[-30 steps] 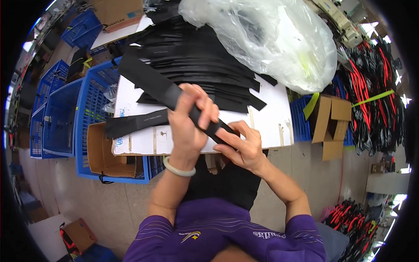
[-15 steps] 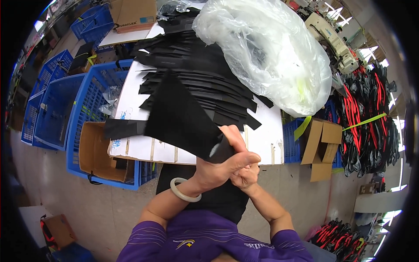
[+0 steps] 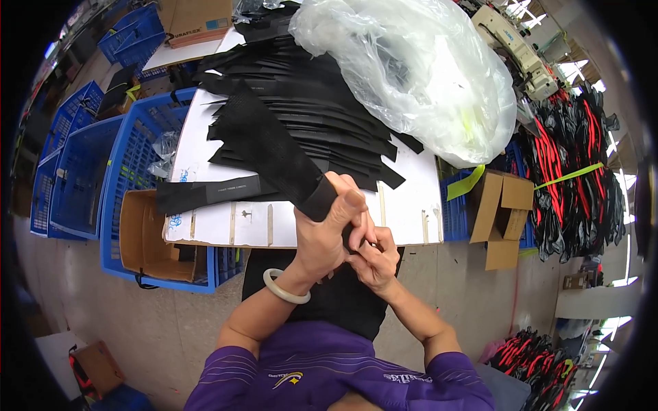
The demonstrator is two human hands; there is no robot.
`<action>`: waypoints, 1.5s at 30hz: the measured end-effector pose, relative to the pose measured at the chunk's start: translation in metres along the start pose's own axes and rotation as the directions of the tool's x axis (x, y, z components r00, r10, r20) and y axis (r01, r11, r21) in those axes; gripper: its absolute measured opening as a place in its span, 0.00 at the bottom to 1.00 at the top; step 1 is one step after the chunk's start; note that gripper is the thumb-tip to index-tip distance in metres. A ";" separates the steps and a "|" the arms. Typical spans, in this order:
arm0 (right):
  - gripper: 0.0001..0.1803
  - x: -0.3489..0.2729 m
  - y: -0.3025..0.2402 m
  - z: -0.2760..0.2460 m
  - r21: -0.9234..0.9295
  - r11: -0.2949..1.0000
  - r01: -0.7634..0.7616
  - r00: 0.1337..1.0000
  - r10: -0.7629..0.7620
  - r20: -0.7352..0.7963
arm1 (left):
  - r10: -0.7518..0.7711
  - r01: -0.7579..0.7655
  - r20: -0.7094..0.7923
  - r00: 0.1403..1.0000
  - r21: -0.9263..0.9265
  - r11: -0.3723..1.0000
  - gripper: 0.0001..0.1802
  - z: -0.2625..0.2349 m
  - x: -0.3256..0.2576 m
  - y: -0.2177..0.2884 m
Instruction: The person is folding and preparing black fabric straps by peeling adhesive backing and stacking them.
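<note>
My left hand (image 3: 322,236), with a pale bangle at its wrist, is closed around a black fabric strip (image 3: 271,140). The strip slants up and away to the left, over a heap of similar black strips (image 3: 329,113) on the white-topped table (image 3: 288,229). Close against the left fingers, my right hand (image 3: 377,264) is closed in a pinch at the strip's near end; fingers partly hide that end. One loose strip with a greyish printed patch (image 3: 212,194) lies at the table's near left, its end past the edge.
A large clear plastic bag (image 3: 452,89) covers the table's far right. Left of the table stand blue crates (image 3: 113,226), one with an open cardboard box (image 3: 161,236). On the right are another open carton (image 3: 500,212), black-and-red bundles (image 3: 569,178) and a sewing machine (image 3: 514,48).
The held strip has turned from a broad, raised face to a narrower one lying lower over the heap. Both hands have shifted slightly, and the right hand shows more beside the left.
</note>
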State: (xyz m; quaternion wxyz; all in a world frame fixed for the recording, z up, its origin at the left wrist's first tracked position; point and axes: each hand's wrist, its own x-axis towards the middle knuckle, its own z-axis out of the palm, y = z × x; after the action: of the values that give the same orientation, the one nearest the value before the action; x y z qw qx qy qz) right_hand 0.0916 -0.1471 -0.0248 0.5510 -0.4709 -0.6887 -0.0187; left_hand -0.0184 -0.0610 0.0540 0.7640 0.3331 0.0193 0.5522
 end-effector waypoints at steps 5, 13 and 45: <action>0.18 -0.002 -0.002 0.003 0.014 0.997 -0.077 0.997 0.077 0.006 | -0.060 0.061 -0.011 0.998 0.113 0.992 0.19 -0.006 0.001 -0.003; 0.10 0.039 -0.010 -0.024 0.610 0.349 -0.711 0.605 0.746 0.278 | -0.136 0.175 -0.129 0.982 0.374 0.911 0.24 -0.031 0.001 -0.011; 0.19 -0.072 0.060 -0.085 -0.524 0.849 -0.072 0.962 0.197 0.187 | -0.462 -0.469 0.313 0.830 0.839 -0.275 0.36 -0.057 -0.073 -0.067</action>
State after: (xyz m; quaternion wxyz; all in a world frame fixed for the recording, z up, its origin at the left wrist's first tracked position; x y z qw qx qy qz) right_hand 0.1909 -0.2048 -0.0769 0.3209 -0.6465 -0.6839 -0.1068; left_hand -0.0138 -0.1077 -0.0503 0.1402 0.9465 0.2271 0.1812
